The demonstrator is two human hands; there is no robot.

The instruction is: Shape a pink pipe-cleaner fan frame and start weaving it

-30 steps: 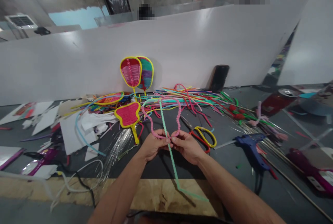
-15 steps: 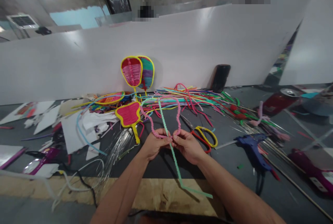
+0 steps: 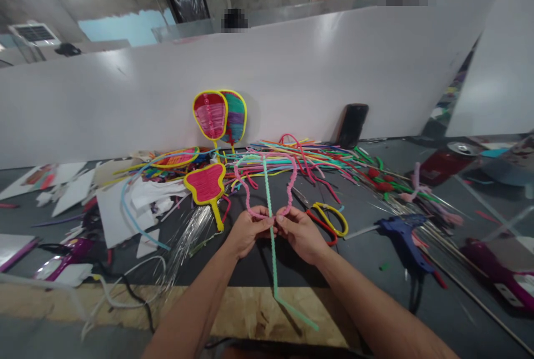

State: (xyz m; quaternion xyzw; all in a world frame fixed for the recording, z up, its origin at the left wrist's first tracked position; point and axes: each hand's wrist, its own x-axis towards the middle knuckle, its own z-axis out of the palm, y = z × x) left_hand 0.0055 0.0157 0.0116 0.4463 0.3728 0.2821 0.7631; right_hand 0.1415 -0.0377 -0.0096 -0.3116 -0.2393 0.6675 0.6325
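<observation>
Head view, sole view. Left grip (image 3: pixel 252 230) and right grip (image 3: pixel 299 232) meet at 1 spot, fingers pinched on the lower middle of a pink frame (image 3: pixel 290 189), where a green stem (image 3: pixel 273 253) crosses it. Frame is in front of the person, near the heaped stems (image 3: pixel 300 156). 2 pinches so close together probably keep that crossing from slipping; soft stems likely need it. Green stem runs up the frame's middle, its bent tail toward the wooden strip (image 3: pixel 233 314); cannot tell whether it touches.

2 yellow-rimmed fans (image 3: pixel 211 116) lean on the white panel (image 3: pixel 292 80), perhaps to save desk (image 3: pixel 354 259) space. Scissors (image 3: pixel 334 222) and glue gun (image 3: pixel 403 236) lie right of the hands, seemingly for easy reach. Phone (image 3: pixel 352 125) propped upright against the panel.
</observation>
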